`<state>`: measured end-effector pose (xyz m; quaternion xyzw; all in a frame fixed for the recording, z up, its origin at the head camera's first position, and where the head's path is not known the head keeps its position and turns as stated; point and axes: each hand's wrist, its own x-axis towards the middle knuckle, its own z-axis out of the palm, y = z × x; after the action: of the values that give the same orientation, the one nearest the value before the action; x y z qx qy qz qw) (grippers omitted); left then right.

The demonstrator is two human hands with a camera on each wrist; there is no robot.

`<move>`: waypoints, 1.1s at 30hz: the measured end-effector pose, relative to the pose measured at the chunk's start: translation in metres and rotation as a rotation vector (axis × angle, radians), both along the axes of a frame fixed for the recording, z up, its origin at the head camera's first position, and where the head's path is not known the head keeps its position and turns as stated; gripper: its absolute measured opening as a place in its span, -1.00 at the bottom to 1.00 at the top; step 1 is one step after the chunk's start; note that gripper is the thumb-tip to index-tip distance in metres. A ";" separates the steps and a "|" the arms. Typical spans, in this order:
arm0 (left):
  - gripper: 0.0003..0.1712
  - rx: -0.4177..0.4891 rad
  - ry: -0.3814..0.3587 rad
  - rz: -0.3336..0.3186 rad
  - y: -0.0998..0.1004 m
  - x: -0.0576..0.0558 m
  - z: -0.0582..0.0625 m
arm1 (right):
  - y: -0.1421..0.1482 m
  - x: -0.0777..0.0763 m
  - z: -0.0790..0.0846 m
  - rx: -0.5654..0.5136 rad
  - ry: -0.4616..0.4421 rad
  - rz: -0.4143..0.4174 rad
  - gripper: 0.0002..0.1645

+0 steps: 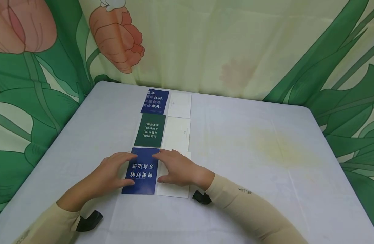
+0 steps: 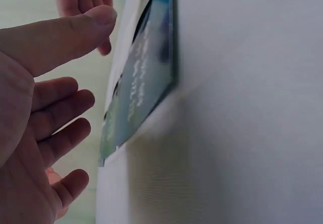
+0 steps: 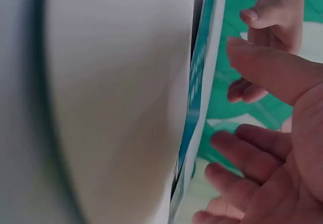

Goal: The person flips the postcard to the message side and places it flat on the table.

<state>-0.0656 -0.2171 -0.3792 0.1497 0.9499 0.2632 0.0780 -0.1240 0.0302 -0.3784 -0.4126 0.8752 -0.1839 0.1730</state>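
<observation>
Two columns of cards lie on the white-covered table. In the left column are a near blue card (image 1: 141, 187) with white writing, a green card (image 1: 150, 131) behind it and a dark blue card (image 1: 155, 101) at the far end. Beside them lie a near white card (image 1: 174, 191), a middle white card (image 1: 176, 134) and a far white card (image 1: 179, 105). My left hand (image 1: 111, 175) is at the near blue card's left edge, fingers spread. Over the near white card, partly hiding it, is my right hand (image 1: 180, 169). Both wrist views show loosely bent, separated fingers holding nothing.
The white tablecloth (image 1: 251, 203) spreads out on both sides of the cards. A curtain (image 1: 199, 44) printed with flowers and leaves hangs behind the table's far edge. Black wrist mounts, a left one (image 1: 90, 222) and a right one (image 1: 201, 197), sit under the sleeves.
</observation>
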 end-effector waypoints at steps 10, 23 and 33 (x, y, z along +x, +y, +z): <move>-0.06 -0.088 -0.025 -0.085 -0.005 0.016 -0.018 | -0.020 0.024 -0.006 0.223 0.090 0.047 -0.04; -0.41 0.005 0.078 -0.106 -0.013 0.017 -0.019 | -0.022 0.023 -0.005 0.217 0.136 0.054 -0.26; -0.30 0.072 0.071 -0.047 -0.015 0.010 -0.013 | -0.026 0.012 -0.006 0.127 0.110 0.015 -0.49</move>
<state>-0.0552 -0.2325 -0.3924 0.1840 0.9382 0.2897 0.0449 -0.1116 0.0040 -0.3844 -0.4167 0.8902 -0.1038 0.1521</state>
